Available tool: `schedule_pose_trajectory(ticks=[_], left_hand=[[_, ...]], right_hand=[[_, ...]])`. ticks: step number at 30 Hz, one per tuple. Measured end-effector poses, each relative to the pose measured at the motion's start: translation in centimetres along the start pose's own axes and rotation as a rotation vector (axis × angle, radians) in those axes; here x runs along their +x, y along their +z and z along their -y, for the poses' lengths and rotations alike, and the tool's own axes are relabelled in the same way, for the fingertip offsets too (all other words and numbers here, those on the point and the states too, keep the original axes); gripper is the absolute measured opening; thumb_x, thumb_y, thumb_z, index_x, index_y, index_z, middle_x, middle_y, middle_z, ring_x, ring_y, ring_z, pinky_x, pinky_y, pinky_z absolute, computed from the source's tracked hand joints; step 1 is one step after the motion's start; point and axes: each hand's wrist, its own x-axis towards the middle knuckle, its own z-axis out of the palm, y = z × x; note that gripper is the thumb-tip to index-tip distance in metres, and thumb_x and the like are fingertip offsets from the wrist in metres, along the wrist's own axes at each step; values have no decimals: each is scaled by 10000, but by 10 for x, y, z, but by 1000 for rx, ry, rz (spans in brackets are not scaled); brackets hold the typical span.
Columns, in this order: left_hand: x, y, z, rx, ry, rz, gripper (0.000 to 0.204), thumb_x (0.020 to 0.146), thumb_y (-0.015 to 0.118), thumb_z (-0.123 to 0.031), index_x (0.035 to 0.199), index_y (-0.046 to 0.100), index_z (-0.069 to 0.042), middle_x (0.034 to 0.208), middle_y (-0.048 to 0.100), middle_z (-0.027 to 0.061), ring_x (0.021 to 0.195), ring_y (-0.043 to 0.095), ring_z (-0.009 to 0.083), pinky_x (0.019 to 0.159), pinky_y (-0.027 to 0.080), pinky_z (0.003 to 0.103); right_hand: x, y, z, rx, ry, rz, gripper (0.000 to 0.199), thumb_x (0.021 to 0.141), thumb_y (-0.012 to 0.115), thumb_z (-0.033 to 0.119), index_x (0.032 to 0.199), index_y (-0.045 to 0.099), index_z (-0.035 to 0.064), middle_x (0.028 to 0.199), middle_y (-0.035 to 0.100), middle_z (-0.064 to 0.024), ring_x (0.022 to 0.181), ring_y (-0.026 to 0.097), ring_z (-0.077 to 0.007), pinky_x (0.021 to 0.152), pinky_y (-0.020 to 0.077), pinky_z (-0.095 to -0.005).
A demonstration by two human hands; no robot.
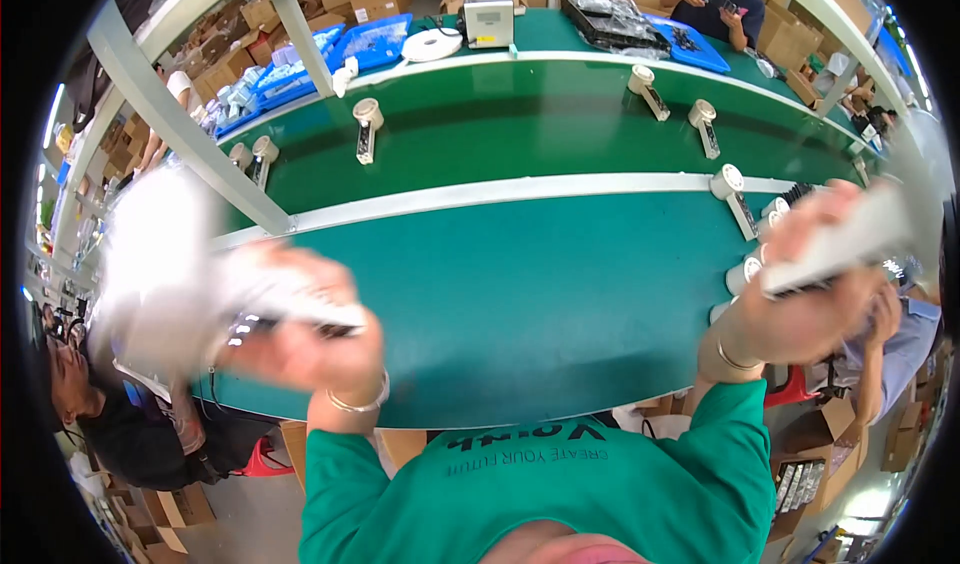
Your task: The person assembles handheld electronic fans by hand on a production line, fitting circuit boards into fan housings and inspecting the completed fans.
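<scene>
My left hand point(310, 334) is raised at the left above the green bench, its fingers wrapped round the handle of a white handheld device point(165, 254). Motion smears the device's large head. On the right, my right hand point(840, 304) grips a second white handheld device point(865, 234), also blurred, with its far end near the picture's rim. Bracelets circle both wrists. Just beyond my right hand stand several white round-headed parts point(743, 274). Close by them, a similar device with a round head and an open handle point(740, 202) lies across the white rail.
A green conveyor belt point(500, 114) beyond the white rail point(480, 189) carries several similar devices. Metal posts point(180, 114) rise at the left. Blue trays point(372, 42) and a white box-shaped machine point(489, 19) stand farther back. People sit on both sides; another person point(720, 4) works across the belt.
</scene>
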Motion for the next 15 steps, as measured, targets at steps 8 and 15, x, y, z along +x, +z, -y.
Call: schedule_pose_trajectory(ticks=[8,15], left_hand=[[-45,-30,54,132,-602,205,442,889,482,-33,1298,325,-85,1080,556,195,715,547,129,543,471,225],[-70,-36,73,152,-970,134,510,895,480,-36,1361,274,-3,1115,574,116,851,531,72,746,453,216]], right_hand=[[-81,15,-29,194,731,656,373,887,428,77,1237,336,-14,968,495,-102,667,506,-89,510,432,-209],[-169,10,-110,-159,894,1036,296,854,480,63,1137,477,-22,935,538,-93,841,542,-179,732,465,-313]])
